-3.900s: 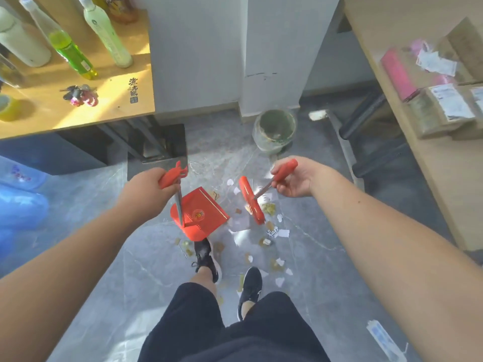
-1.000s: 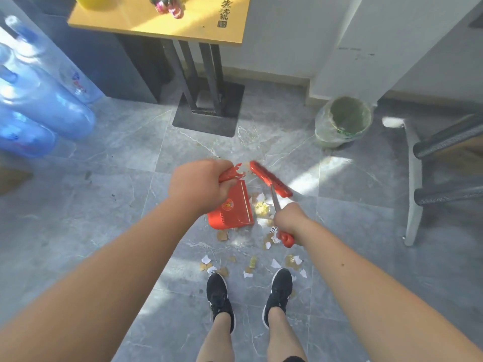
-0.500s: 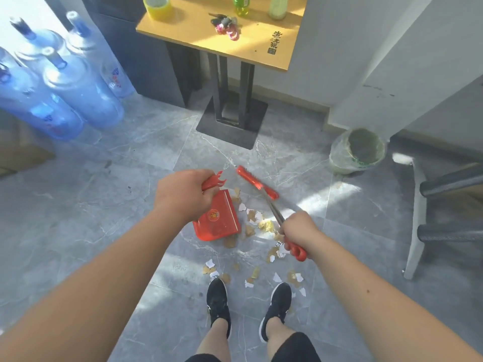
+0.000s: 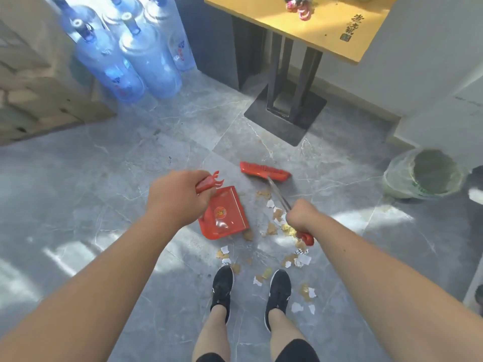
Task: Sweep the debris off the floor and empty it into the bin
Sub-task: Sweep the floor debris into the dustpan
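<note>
My left hand (image 4: 175,195) grips the dustpan (image 4: 222,215), right hand (image 4: 300,215) the broom (image 4: 264,171); a fast stroke may scatter debris (image 4: 277,226) past the pan.

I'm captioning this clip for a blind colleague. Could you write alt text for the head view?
Seen from above, a person's left hand holds a red plastic dustpan on grey tile floor, while the right hand grips a red long-handled broom. Torn paper scraps lie around black shoes; a bag-lined bin stands at right.

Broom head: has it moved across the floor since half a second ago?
Yes. The broom head has swung away from the dustpan, farther toward the table base.
</note>
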Motion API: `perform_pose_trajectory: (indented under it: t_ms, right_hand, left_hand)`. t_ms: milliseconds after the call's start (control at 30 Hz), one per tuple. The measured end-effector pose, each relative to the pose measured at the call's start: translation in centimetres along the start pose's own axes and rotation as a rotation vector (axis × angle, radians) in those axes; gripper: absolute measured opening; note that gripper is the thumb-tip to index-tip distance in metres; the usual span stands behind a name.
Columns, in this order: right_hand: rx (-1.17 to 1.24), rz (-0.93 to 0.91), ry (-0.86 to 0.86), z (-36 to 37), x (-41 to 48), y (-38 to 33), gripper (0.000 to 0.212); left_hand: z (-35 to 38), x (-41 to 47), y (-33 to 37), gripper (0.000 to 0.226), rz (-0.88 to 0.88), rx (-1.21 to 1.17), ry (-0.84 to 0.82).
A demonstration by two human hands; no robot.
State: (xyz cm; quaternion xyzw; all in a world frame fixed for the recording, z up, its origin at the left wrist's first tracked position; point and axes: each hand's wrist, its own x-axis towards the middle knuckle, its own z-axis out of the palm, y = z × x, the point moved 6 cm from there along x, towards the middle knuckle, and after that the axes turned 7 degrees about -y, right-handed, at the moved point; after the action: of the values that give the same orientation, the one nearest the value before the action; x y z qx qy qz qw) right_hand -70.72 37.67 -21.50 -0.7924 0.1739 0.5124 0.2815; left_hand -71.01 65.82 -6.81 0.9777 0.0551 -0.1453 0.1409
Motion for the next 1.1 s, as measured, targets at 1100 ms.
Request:
perform_pose_trajectory:
  t_ms: [1100]
  right_hand:
    - [-0.28,-0.081,0.011,21.1,-6.3,-3.3,0.016]
  left_hand:
    - [-1.5,-20.1,-18.7,0.016,-0.254,-0.026,0.062]
